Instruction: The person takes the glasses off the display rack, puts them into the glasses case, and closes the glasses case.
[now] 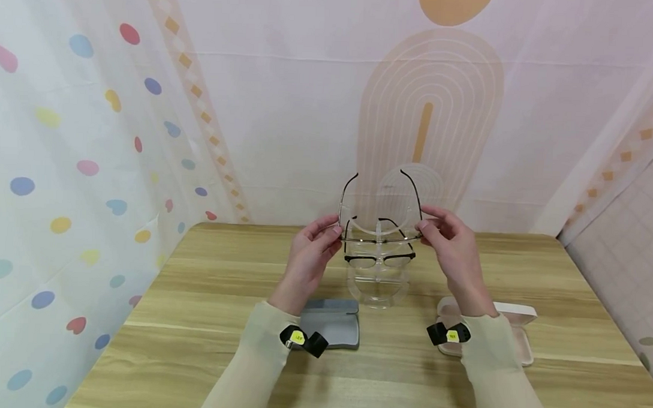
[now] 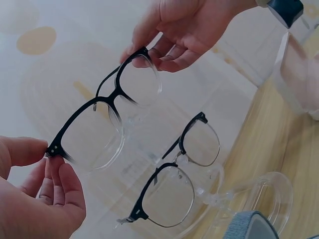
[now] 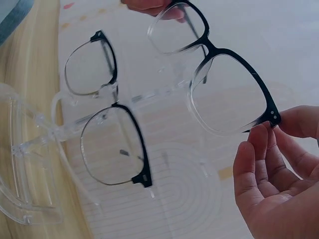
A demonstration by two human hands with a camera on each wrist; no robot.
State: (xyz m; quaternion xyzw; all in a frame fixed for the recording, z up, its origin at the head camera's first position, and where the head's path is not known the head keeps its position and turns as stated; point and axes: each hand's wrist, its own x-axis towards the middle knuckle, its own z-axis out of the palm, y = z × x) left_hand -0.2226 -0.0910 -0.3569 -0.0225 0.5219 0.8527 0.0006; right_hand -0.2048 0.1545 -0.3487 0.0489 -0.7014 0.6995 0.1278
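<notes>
My left hand (image 1: 310,251) and right hand (image 1: 457,250) hold a pair of eyeglasses (image 2: 117,92) between them, each pinching one outer corner of the frame near the hinge. Its black upper rim fades to clear below. Both temples are unfolded and point away from me in the head view. Lower down, a second pair of glasses (image 3: 141,134), with black brows and thin metal lower rims, sits on a clear plastic display stand (image 1: 378,302). In the head view the held pair is just above it; the wrist views show the two pairs apart.
On the wooden table (image 1: 215,284), an open grey glasses case (image 1: 330,330) lies partly under my left forearm. Another open case, white with a pinkish inside (image 1: 517,313), is partly behind my right wrist. A patterned curtain (image 1: 286,106) hangs behind the table.
</notes>
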